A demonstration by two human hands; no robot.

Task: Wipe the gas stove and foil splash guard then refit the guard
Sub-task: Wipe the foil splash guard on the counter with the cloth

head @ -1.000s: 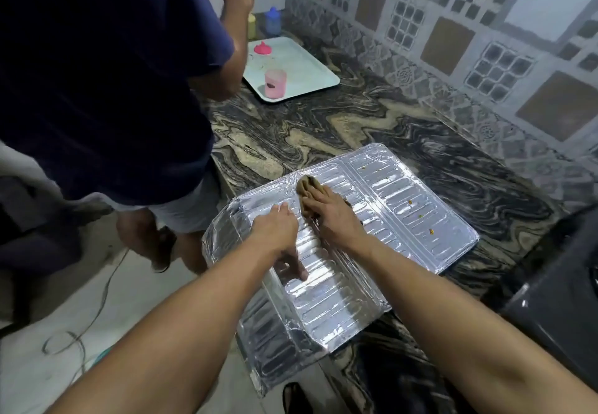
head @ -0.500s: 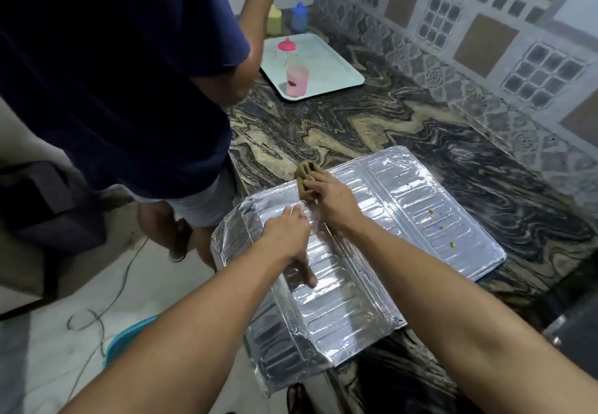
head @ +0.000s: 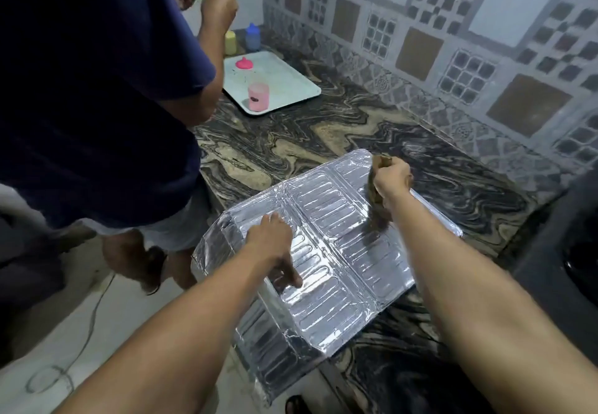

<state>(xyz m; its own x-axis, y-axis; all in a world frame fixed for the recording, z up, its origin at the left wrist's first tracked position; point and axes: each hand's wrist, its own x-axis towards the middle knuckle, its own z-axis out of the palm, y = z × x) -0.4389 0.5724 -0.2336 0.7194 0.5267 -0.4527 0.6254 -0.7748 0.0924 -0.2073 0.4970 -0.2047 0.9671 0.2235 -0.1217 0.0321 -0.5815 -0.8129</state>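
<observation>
The foil splash guard point(head: 326, 271) lies flat on the marbled counter, its left panel folding down over the counter's front edge. My left hand point(head: 270, 242) presses on the guard's left-middle panel, fingers spread and thumb down on the foil. My right hand point(head: 390, 180) grips a brown cloth point(head: 377, 206) at the guard's far right panel, near its back edge; the cloth hangs below my fist onto the foil. The dark gas stove point(head: 566, 261) shows at the right edge.
Another person in a dark blue shirt point(head: 97, 90) stands close at the left, holding something green. A white tray point(head: 284, 83) with a pink cup point(head: 259, 96) and pink lid sits at the back, two small bottles behind it. The tiled wall runs along the right. A cable lies on the floor.
My right hand has carried the cloth from the guard's middle-left fold across to the far right panel. My left hand stays pressed on the foil. The view has shifted.
</observation>
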